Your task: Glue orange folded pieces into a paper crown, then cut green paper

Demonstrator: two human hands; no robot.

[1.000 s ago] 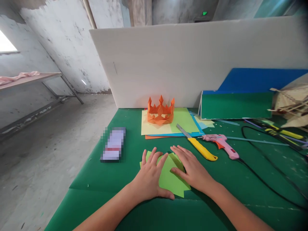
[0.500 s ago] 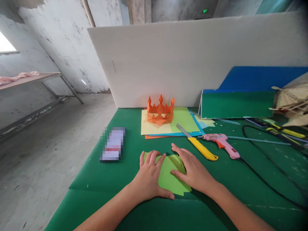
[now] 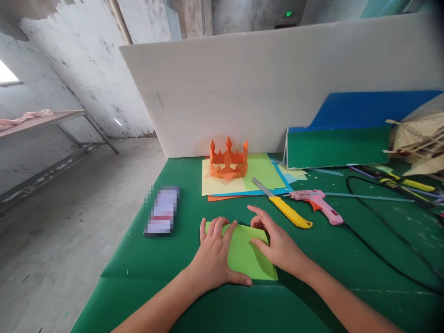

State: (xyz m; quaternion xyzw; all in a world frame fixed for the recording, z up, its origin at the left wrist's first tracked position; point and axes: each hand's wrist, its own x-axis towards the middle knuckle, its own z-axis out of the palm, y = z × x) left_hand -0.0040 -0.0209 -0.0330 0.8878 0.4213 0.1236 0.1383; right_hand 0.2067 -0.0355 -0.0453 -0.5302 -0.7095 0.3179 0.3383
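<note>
Light green paper sheets [image 3: 248,254] lie in a stack on the green table in front of me. My left hand [image 3: 215,259] rests flat on their left part, fingers spread and thumb along the near edge. At the right edge of the stack is my right hand [image 3: 277,243], its thumb on top of the paper and its fingers curled at the edge. Beyond the hands an orange paper crown [image 3: 229,172] stands on a pile of coloured sheets [image 3: 218,186].
A yellow utility knife [image 3: 290,212] with its blade out and a pink glue gun [image 3: 321,203] with a black cord lie to the right. A blurred phone-like object [image 3: 163,210] is at the left. A white board [image 3: 215,92] stands behind.
The green sheets now look more evenly lined up at the right. My right hand's fingers have curled in at the edge, while my left hand has stayed nearly in place. The view has shifted slightly.
</note>
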